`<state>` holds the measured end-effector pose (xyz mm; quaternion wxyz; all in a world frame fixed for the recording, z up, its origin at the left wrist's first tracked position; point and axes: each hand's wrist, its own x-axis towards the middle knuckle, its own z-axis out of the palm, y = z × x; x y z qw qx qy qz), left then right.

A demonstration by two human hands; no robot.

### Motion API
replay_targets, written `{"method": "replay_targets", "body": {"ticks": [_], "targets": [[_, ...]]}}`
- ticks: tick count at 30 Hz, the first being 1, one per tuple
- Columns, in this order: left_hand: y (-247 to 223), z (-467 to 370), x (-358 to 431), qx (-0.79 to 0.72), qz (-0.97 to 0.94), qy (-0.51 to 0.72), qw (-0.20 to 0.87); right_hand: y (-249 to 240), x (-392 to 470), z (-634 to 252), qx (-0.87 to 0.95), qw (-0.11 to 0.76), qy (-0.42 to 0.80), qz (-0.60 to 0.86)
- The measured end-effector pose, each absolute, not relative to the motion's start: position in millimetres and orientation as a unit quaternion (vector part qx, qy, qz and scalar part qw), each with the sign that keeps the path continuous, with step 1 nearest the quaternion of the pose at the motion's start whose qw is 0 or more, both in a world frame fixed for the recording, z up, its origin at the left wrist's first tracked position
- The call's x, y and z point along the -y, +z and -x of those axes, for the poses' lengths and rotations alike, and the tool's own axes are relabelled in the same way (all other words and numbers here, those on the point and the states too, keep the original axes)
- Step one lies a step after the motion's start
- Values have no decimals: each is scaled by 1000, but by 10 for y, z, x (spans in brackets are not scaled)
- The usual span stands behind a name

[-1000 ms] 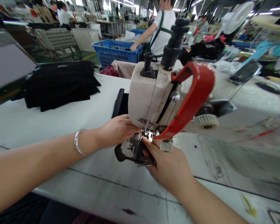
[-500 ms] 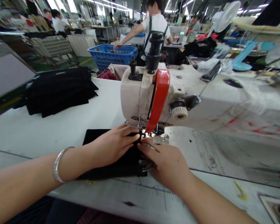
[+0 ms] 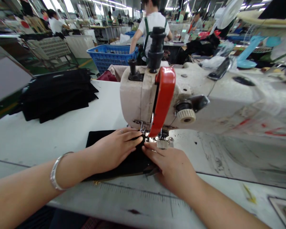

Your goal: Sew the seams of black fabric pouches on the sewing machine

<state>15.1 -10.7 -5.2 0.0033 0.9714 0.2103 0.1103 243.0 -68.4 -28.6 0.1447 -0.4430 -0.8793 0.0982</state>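
A black cloth piece [image 3: 133, 162] lies on the white sewing table, its upper right edge at the needle area of a white sewing machine [image 3: 133, 98] with a red lever cover [image 3: 163, 98]. My left hand [image 3: 116, 148] rests flat on the cloth, fingers extended toward the presser foot. Beside the foot, my right hand [image 3: 170, 162] presses the cloth's right edge with its fingertips close together; a metal tool, partly hidden, shows under that hand. The needle itself is hidden behind the red cover.
A pile of black cloth pieces [image 3: 57, 93] lies at the table's far left. Beyond the table, a person in a white shirt [image 3: 154, 24] reaches into a blue basket [image 3: 112, 57]. A blue and white fan [image 3: 250, 52] stands at the back right.
The cloth's lower right corner has swung upward and toward my right hand. My hands stay near the presser foot. The person behind has drawn their arm closer in at the basket.
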Motion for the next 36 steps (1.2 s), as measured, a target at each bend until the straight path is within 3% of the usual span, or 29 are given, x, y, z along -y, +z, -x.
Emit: {"method": "replay_targets", "body": {"ticks": [5,13,19,24,36], "targets": [[66,-140,479,-256,-956,92,109,-250,654,-2569,886,190,173,387],[-97,-187,757,-274,-954,118,10,-248,690,-2531,900,197,151,359],[-189,-85,632,-253,-956,141,39,-287,722,-2479,892,201,135,383],[-173,-79,408,-233,-959,150,59,-278,677,-2427,880,148,107,438],[-215,-176,25,-225,-955,192,39,-297,636,-2404,859,122,49,494]]}}
